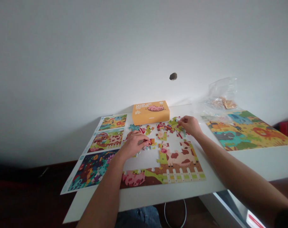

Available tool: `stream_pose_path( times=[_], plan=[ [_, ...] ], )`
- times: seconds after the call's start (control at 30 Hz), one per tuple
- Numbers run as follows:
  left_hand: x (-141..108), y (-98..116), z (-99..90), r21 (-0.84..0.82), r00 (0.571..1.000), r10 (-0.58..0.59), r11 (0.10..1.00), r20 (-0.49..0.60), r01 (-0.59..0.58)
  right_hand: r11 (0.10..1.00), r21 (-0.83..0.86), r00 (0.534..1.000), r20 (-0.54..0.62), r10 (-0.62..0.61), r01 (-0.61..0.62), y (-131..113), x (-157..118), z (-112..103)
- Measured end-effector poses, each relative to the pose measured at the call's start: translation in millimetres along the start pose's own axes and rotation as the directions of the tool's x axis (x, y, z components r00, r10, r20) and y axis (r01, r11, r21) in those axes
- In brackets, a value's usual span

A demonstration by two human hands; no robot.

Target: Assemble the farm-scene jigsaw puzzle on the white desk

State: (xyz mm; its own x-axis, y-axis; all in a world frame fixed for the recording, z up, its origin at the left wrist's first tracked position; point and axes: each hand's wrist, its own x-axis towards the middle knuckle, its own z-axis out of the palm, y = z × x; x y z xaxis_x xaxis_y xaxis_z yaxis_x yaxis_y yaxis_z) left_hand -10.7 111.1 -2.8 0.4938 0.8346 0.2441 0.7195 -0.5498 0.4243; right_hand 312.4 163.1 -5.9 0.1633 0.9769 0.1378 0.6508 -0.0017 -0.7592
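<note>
A partly joined farm puzzle (181, 158) lies on the white table (144, 198), showing a spotted cow, a fence and a pink pig. My left hand (134, 143) is over loose pieces at its upper left, fingers curled, with a small red and orange piece (152, 143) at the fingertips. Near the back, my right hand (189, 124) pinches a green piece (176, 124) among other loose pieces. Several more pieces (147, 129) are scattered between the hands, below the box.
An orange puzzle box (150, 113) stands against the wall. On the left lies a picture sheet (91, 167) with three scenes. To the right are a joined animal puzzle (248, 131) and clear plastic bags (222, 95) with pieces inside.
</note>
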Motion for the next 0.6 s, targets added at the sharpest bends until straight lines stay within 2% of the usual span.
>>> stream_pose_path(
  times=[0.37, 0.6],
  plan=[
    [0, 10, -0.4, -0.116, 0.993, 0.068, 0.992, 0.098, -0.056, 1.000, -0.009, 1.000, 0.011, -0.008, 0.008, 6, 4, 5],
    [0, 16, 1.7, -0.010, 0.991, 0.085, 0.996, 0.103, -0.085, 0.999, -0.044, 1.000, -0.006, 0.016, -0.016, 2, 1, 3]
  ],
)
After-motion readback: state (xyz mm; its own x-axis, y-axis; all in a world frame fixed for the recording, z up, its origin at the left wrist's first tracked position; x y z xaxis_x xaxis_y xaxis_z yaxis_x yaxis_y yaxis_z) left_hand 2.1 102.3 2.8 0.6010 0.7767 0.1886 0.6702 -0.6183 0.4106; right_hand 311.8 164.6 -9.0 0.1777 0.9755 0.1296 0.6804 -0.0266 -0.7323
